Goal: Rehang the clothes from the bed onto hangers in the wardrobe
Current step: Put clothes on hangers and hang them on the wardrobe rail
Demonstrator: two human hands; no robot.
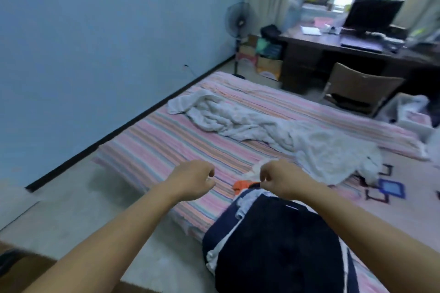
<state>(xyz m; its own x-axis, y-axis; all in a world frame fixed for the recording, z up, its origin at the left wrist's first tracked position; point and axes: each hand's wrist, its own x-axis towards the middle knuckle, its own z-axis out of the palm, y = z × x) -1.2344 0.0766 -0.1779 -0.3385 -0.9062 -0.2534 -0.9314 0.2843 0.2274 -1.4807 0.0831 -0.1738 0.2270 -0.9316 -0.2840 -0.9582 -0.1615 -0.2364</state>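
A pile of clothes (273,240) lies on the near corner of the striped bed (166,140): dark navy cloth with white trim on top, and an orange piece (240,184) showing at its far edge. A crumpled white blanket (250,123) stretches across the middle of the bed. Both my arms reach forward over the bed. My left hand (194,179) hovers above the sheet, fingers curled, with nothing seen in it. Just above the pile's far edge my right hand (277,179) is also curled, apparently empty. No wardrobe or hangers are in view.
A blue wall (95,43) runs along the bed's left side. A standing fan (238,28), boxes, a dark desk (357,50) with a monitor and a chair (357,88) stand beyond the bed. Pale floor (95,221) lies to the near left.
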